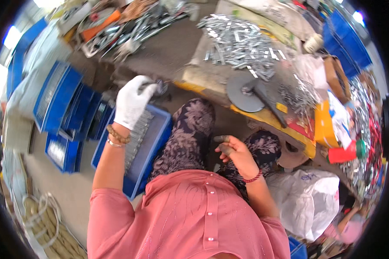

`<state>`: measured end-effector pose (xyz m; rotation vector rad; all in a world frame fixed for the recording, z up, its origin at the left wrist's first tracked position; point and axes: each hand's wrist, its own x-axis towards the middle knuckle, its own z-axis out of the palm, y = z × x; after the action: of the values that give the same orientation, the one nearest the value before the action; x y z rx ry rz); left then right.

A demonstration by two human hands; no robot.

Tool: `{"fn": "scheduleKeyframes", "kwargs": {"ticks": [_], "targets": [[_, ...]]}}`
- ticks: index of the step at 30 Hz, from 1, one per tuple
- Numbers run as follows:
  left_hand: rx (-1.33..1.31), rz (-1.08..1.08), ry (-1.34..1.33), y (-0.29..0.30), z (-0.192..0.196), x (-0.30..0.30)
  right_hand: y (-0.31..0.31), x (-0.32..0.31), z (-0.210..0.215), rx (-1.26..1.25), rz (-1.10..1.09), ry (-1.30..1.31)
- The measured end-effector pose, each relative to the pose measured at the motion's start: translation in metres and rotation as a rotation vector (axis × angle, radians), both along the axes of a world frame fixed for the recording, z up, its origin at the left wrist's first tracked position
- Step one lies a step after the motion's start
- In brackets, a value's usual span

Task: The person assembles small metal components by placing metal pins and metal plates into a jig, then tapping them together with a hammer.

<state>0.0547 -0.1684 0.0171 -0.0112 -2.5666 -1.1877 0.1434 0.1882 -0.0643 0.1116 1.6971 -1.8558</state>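
My left hand [132, 101] wears a white glove and is raised over a blue crate [157, 142] that holds a row of metal pieces. Its fingers pinch a small dark metal part [159, 87]. My right hand [234, 152] is bare, rests above my knee and is closed around a short grey metal piece [221, 139]. A heap of shiny metal strips [240, 43] lies on the workbench ahead. A round metal disc with a dark lever [251, 93] sits on the bench edge.
Several blue crates [60, 108] with metal parts stand on the floor at left. A white plastic bag [309, 198] lies at right by a red container [343, 153]. Tools and scrap [129, 28] crowd the bench's far left. Coiled rope [45, 220] lies bottom left.
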Motion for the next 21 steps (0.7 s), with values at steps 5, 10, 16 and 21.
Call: {"fn": "scheduleKeyframes", "kwargs": {"ticks": [5, 10, 16, 21], "targets": [[-0.136, -0.267, 0.107, 0.089, 0.011, -0.088, 0.012, 0.005, 0.014, 0.031, -0.071, 0.046], [-0.522, -0.421, -0.01, 0.108, 0.0, -0.176, 0.03, 0.007, 0.022, 0.055, -0.117, 0.049], [-0.556, -0.533, -0.028, 0.098, 0.012, -0.192, 0.055, 0.009, 0.043, 0.099, -0.198, 0.07], [-0.317, -0.445, -0.088, 0.101, 0.003, -0.164, 0.085, 0.003, 0.068, 0.318, -0.288, 0.419]]}}
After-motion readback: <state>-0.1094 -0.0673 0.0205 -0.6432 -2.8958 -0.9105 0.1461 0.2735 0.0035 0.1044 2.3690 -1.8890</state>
